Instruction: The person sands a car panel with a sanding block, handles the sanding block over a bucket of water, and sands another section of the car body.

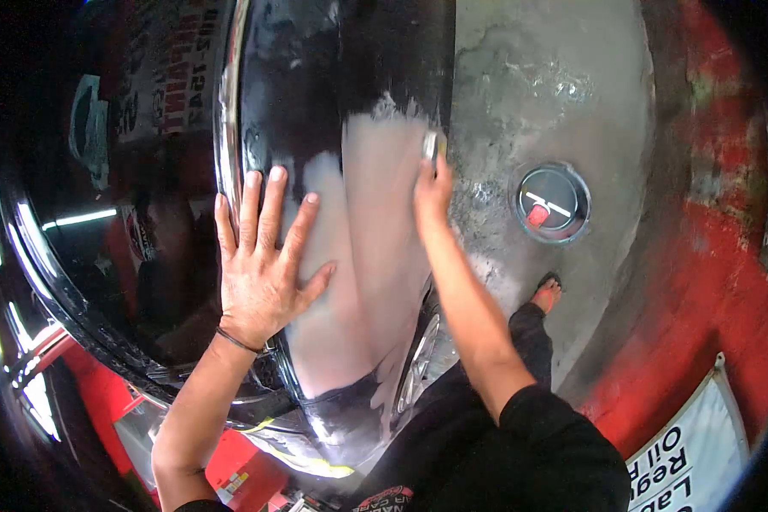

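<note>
My left hand [266,247] lies flat with its fingers spread on the dark car body panel [294,94], beside a dull, pinkish-grey patch [384,205]. A dark band circles the left wrist. At the right edge of that patch, my right hand [433,183] grips a small block [433,145] between its fingers and holds it against the panel. The block is pale on one side; its exact kind cannot be made out. Part of a headlight [421,363] shows below the patch.
A round basin of water [551,203] stands on the wet grey floor [606,85] at the right. My foot [548,295] is below it. A dark glass surface [158,85] fills the left. A white banner with lettering [700,435] is at the lower right.
</note>
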Action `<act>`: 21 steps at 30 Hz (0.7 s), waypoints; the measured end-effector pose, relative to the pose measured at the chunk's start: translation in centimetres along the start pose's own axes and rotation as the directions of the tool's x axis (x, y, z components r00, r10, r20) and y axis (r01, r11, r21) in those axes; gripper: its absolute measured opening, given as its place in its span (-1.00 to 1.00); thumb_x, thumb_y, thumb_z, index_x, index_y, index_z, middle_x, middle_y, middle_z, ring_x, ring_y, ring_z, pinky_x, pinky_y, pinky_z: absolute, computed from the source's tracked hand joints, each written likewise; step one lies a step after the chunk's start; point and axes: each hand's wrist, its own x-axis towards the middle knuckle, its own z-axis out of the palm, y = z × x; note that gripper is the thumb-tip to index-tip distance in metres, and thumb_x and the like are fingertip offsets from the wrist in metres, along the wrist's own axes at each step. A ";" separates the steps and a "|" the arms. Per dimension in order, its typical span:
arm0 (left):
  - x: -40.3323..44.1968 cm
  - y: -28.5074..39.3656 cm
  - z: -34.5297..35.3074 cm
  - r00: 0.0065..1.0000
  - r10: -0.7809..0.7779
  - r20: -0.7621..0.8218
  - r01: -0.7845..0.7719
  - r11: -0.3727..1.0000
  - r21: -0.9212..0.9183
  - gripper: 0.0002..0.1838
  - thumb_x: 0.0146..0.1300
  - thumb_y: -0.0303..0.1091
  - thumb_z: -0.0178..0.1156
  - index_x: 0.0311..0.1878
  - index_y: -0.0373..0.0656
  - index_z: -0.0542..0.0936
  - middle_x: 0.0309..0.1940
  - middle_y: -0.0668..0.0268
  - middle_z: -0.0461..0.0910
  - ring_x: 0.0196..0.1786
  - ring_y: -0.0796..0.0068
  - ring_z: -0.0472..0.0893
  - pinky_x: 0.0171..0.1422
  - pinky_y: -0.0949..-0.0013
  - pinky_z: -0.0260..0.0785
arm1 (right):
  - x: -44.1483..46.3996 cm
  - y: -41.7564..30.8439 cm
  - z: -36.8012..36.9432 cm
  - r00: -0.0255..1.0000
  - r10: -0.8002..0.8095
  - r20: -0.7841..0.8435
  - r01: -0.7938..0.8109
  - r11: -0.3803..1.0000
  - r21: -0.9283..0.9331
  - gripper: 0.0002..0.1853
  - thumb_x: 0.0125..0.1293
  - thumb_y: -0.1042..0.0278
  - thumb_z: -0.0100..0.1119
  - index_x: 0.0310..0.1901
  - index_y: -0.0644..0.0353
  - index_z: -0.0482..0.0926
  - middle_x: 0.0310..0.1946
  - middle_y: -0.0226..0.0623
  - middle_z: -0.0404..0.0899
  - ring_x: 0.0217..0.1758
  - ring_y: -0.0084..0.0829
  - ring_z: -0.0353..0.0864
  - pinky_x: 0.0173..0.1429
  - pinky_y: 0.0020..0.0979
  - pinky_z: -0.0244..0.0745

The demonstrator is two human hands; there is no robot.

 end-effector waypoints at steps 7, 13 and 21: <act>-0.2 -0.2 0.1 0.999 -0.022 0.034 0.023 0.999 -0.047 0.08 0.26 0.22 0.58 0.82 0.17 0.39 0.91 -0.10 0.10 0.94 -0.29 0.00 0.94 -0.53 -0.31 | -10.7 -7.7 -0.6 0.940 -0.340 -0.035 0.341 0.940 0.022 -0.41 0.74 0.37 0.22 0.72 0.16 0.50 0.61 0.16 0.55 0.65 0.14 0.53 0.74 0.05 0.35; -0.1 -0.2 -0.8 1.000 -0.030 0.007 0.030 0.997 -0.074 0.00 0.28 0.19 0.57 0.76 0.14 0.48 0.90 -0.02 0.14 0.95 -0.19 0.03 0.96 -0.49 -0.24 | 3.9 -2.5 -0.6 0.978 0.152 0.142 -0.183 0.955 0.234 -0.56 0.80 0.16 0.25 0.51 0.20 0.61 0.25 -0.34 0.76 0.26 -0.44 0.64 0.40 -0.26 0.54; -1.4 -0.1 -0.9 0.996 -0.008 -0.088 0.003 0.999 -0.054 -0.09 0.39 0.25 0.47 0.73 0.13 0.50 0.93 0.06 0.10 0.97 -0.04 -0.02 1.02 -0.34 -0.32 | 10.1 3.6 -18.6 0.923 -0.157 0.352 0.248 0.940 -0.232 -0.47 0.75 0.20 0.32 0.62 0.15 0.59 0.34 -0.24 0.80 0.35 -0.36 0.73 0.44 -0.19 0.63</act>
